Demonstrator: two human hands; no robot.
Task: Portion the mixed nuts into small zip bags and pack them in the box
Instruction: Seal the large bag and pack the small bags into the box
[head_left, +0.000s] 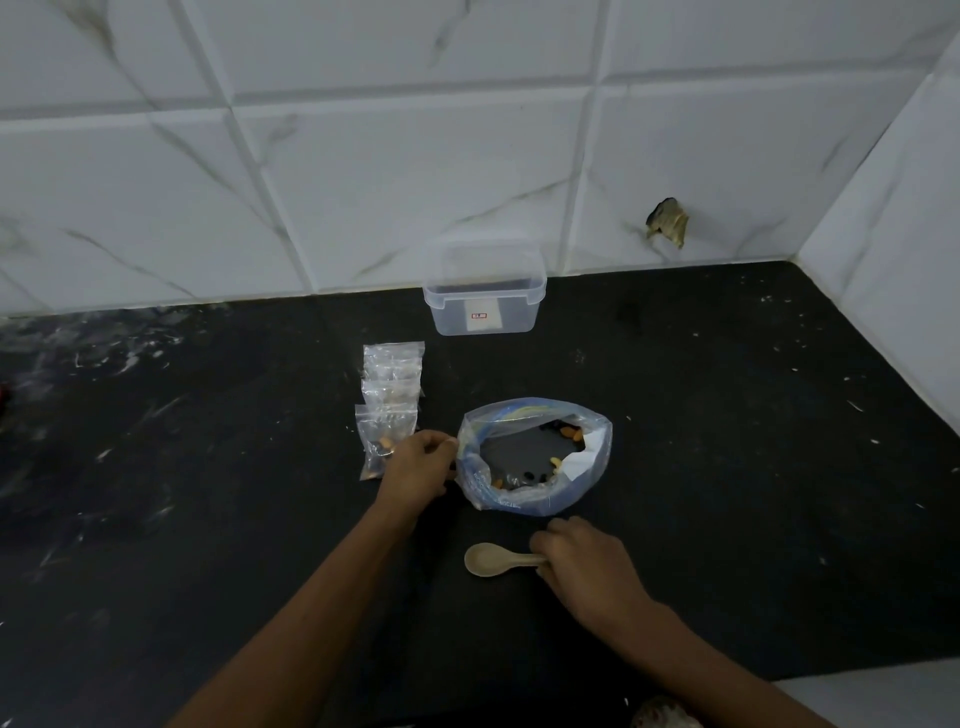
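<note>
The right hand (582, 564) lies low on the black counter (727, 467) with its fingers curled over the handle of a pale spoon (493, 559), whose bowl points left and rests flat on the surface, just in front of the large bag. The left hand (418, 465) is curled at the left rim of that large bag of mixed nuts (535, 457), thumb and fingers pinching the plastic edge where it folds over. The bag sits open and slumped, its mouth spread wide, with only a few orange and dark nuts scattered around its inner edge. Touching the left hand's far side is the nearest small zip bag (382, 441), holding some nuts; behind it a short overlapping row of filled zip bags (393, 374) runs back toward the wall. Beyond the row and slightly right, a clear plastic box (485, 293) stands lidless against the foot of the tiled wall (363, 182), well apart from the hands, with bare counter between it and the large bag. To the right of the large bag the counter runs open up to a side wall (893, 260) that meets the tiled wall in a corner. To the left the dark surface, streaked with pale scuffs, stretches wide. The counter's near edge shows at lower right, under the right forearm.
</note>
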